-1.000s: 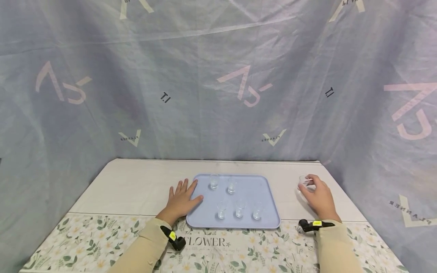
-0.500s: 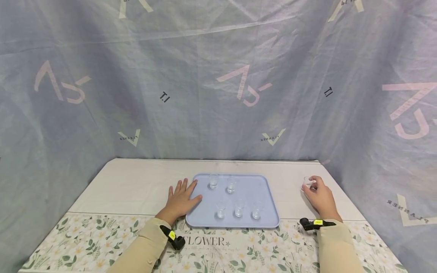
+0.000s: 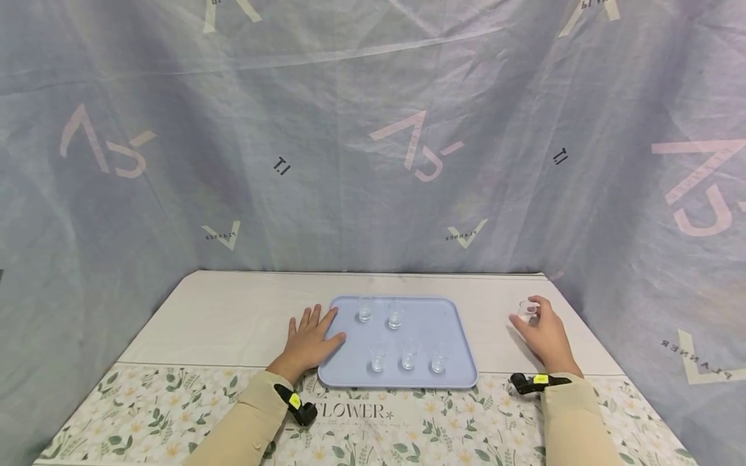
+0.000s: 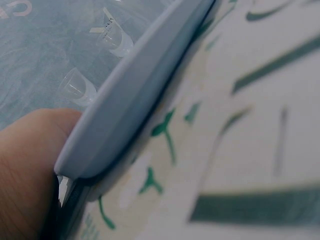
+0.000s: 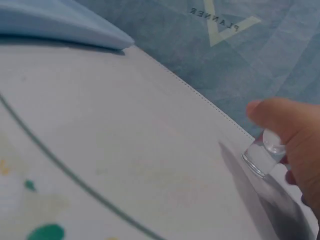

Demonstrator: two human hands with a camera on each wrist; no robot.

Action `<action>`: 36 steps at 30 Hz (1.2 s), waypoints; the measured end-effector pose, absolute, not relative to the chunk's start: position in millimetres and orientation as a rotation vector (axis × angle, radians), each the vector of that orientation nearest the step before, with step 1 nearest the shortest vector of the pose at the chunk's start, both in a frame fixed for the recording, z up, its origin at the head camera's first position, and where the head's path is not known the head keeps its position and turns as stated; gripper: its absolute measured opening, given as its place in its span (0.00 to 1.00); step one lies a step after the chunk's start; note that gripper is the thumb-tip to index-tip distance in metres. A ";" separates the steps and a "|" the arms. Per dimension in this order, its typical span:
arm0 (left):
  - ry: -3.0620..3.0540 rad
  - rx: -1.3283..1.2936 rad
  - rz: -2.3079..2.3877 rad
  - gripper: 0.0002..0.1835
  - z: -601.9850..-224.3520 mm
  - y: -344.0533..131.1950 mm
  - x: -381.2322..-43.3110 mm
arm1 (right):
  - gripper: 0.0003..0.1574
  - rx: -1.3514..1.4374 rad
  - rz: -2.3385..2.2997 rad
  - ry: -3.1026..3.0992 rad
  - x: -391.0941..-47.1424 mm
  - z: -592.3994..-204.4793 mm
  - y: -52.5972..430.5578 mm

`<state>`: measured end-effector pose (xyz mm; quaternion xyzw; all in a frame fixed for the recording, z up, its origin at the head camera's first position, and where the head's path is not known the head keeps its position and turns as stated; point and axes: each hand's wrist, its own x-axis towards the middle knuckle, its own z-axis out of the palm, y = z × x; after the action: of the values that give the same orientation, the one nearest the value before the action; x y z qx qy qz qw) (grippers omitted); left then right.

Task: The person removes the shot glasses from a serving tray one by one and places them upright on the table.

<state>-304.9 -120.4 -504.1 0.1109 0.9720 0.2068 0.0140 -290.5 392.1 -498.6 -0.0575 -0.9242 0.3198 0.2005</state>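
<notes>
The left hand (image 3: pixel 309 345) is lying spread, touching the blue tray (image 3: pixel 428 333). The right hand (image 3: pixel 545 334) is curving round a tiny glass (image 5: pixel 258 157) to its right; I can't tell if it's gripping. The cloth (image 3: pixel 350 412) is saying "FLOWER"; the curtain (image 3: pixel 326 207), backwards "PLANNER".

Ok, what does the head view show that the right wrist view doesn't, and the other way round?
Only the head view: the left hand at the edge of the blue tray, five shot glasses on it, and the FLOWER lettering.

Only the right wrist view: a close side look at the base of the held shot glass.

Both: the right hand, that glass, the tray, the floral mat and the printed backdrop.
</notes>
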 end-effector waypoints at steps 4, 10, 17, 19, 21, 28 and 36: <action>3.026 0.348 0.642 0.41 -503.8 -121.1 -304.8 | 0.43 -0.120 0.864 -2.484 -294.1 -495.5 386.6; 3.034 0.356 0.651 0.40 -501.5 -123.1 -303.8 | 0.40 -0.060 0.792 -2.376 -301.3 -485.9 369.2; 3.027 0.358 0.655 0.41 -505.9 -123.8 -306.2 | 0.34 0.108 0.762 -2.306 -308.9 -477.3 341.7; 3.026 0.362 0.659 0.41 -506.9 -123.4 -306.7 | 0.32 0.172 0.771 -2.293 -311.1 -477.0 333.0; 3.033 0.376 0.674 0.41 -506.9 -123.0 -306.6 | 0.31 0.245 0.810 -2.284 -312.1 -476.9 323.0; 3.038 0.370 0.680 0.40 -504.5 -121.7 -305.2 | 0.26 0.389 1.022 -2.346 -308.8 -484.7 287.8; 3.031 0.363 0.658 0.39 -501.2 -122.4 -304.5 | 0.21 0.487 1.242 -2.383 -298.5 -495.7 267.0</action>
<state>-304.5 -122.4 -501.2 0.1161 0.9705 0.2109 0.0095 -298.5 267.0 -495.7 0.1744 -0.8542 0.4454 0.2039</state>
